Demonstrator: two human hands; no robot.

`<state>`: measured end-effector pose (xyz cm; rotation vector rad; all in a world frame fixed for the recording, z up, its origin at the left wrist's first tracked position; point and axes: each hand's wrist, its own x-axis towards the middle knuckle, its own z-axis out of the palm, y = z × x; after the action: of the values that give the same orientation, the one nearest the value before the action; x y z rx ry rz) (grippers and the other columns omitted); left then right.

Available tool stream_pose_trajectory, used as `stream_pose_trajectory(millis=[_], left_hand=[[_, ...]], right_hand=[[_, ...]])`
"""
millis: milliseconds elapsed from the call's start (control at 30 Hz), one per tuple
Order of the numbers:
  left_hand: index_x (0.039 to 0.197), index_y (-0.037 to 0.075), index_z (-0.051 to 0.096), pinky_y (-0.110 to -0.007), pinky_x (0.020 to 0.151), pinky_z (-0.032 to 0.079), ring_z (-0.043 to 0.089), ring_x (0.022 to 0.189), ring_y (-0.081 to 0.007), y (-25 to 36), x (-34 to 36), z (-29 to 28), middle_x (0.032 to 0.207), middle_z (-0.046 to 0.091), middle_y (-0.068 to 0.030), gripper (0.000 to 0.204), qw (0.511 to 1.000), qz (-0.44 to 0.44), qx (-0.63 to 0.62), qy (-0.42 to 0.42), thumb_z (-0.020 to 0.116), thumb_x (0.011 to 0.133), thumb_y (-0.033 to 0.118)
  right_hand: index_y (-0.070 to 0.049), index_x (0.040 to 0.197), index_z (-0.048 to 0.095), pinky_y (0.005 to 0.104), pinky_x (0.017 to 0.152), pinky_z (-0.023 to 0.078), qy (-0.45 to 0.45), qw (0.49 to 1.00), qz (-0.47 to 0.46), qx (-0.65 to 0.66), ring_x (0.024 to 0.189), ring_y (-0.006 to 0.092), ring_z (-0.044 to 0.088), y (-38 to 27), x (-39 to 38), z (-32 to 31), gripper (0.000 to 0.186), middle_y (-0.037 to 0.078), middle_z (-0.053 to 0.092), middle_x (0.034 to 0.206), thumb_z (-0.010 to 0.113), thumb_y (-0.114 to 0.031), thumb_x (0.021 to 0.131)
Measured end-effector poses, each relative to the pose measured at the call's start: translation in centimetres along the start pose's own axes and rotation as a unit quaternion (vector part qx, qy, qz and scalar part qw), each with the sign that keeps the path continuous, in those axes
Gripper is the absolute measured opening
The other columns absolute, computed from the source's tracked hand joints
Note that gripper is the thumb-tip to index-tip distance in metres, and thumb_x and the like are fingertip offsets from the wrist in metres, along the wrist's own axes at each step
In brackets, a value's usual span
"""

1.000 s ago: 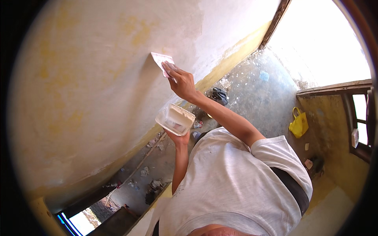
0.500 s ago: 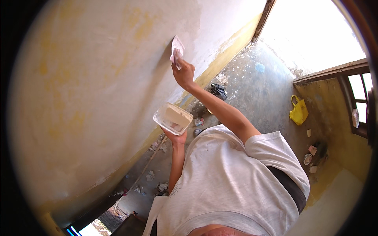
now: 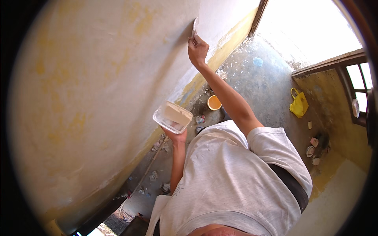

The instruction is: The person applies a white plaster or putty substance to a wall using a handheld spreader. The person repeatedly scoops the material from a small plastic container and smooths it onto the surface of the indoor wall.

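Observation:
My left hand (image 3: 177,135) supports a white rectangular plastic tub (image 3: 159,118) from below, close to the wall. Off-white putty (image 3: 178,115) lies inside the tub. Farther up, my right hand (image 3: 198,49) is closed around a putty knife (image 3: 194,29). Its blade is seen nearly edge-on against the patchy white and yellow wall (image 3: 110,78); my fingers hide its handle. A shadow from the blade and arm falls on the wall to the left.
An orange-topped bucket (image 3: 214,102) stands on the floor beneath my right forearm. A yellow bag (image 3: 299,104) rests by the right wall, near scattered rubble (image 3: 310,151). Below the tub, a long thin pole (image 3: 146,173) lies among crumpled scraps. A bright opening is at upper right.
My right hand has moved up and to the right along the wall, and the blade has turned from face-on to nearly edge-on. The tub has hardly moved. The bucket has come into view.

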<state>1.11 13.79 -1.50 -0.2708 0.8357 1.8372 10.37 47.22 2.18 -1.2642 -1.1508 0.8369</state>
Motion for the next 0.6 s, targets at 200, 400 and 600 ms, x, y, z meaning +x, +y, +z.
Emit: stream_pose_trajectory(millis=[200, 400, 600], left_hand=[[0.138, 0.019, 0.058, -0.052, 0.105, 0.050, 0.061, 0.123, -0.0276, 0.4, -0.6, 0.0, 0.135, 0.063, -0.0040, 0.054, 1.000, 0.010, 0.015, 0.022, 0.054, 0.099, 0.056], [0.138, 0.018, 0.059, -0.052, 0.106, 0.049, 0.061, 0.123, -0.0283, 0.1, -1.1, 0.7, 0.135, 0.064, -0.0043, 0.053, 0.999, 0.014, -0.018, -0.025, 0.053, 0.100, 0.055], [0.136, 0.019, 0.060, -0.051, 0.104, 0.050, 0.062, 0.122, -0.0271, -0.1, -0.4, 0.4, 0.132, 0.065, -0.0036, 0.051, 1.000, 0.011, 0.007, -0.023, 0.052, 0.101, 0.054]], right_hand=[[-0.011, 0.131, 0.070, 0.0338, 0.054, 0.045, -0.187, 0.977, -0.082, 0.054, 0.050, 0.0207, 0.050, -0.8, -10.0, -4.1, 0.036, 0.019, 0.063, 0.070, 0.065, -0.007, 0.095], [0.002, 0.121, 0.069, 0.0387, 0.057, 0.047, -0.001, 0.999, 0.039, -0.024, 0.055, 0.0238, 0.059, 2.8, -2.3, -6.0, 0.027, 0.022, 0.065, 0.071, 0.059, -0.011, 0.099], [-0.006, 0.135, 0.064, 0.0414, 0.061, 0.051, -0.043, 0.992, -0.068, -0.095, 0.066, 0.0352, 0.068, 0.1, -3.1, 1.3, 0.042, 0.022, 0.069, 0.081, 0.061, -0.008, 0.094]])
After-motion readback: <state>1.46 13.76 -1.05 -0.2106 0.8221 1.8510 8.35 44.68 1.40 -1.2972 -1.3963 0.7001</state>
